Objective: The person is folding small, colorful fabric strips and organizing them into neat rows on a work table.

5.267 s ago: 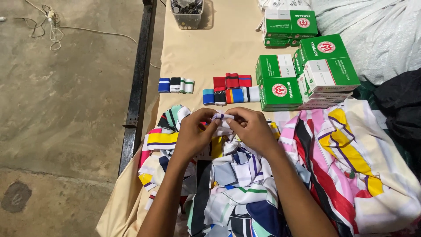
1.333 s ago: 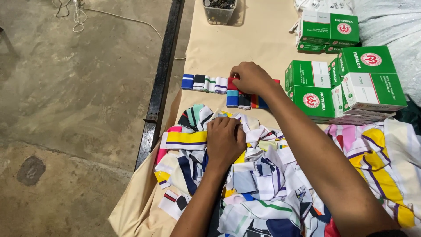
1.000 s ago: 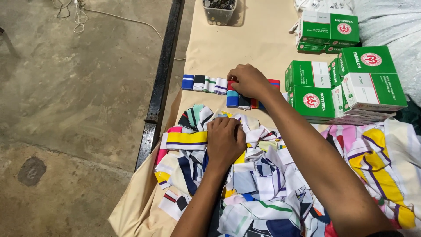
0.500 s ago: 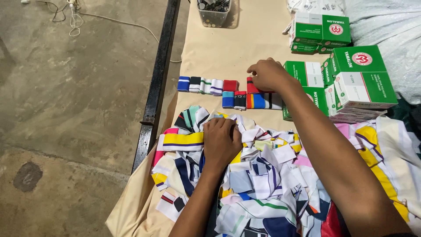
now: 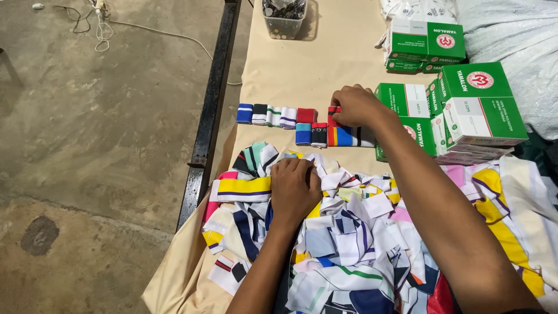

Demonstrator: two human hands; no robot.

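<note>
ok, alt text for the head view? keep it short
A person's right hand touches small folded striped fabric bands lined up on a beige table, while the left hand presses on a heap of colourful fabric pieces. Green and white boxes are stacked at right.

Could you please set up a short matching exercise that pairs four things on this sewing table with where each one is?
Things:
1. left hand
2. right hand
3. clear plastic tub of small parts
4. green and white cardboard boxes

Places:
A. stacked along the table's right side
B. at the table's far edge
C. resting flat on the heap of striped fabric pieces
D. on the row of folded coloured fabric bands

Pairs: 1-C, 2-D, 3-B, 4-A
</note>
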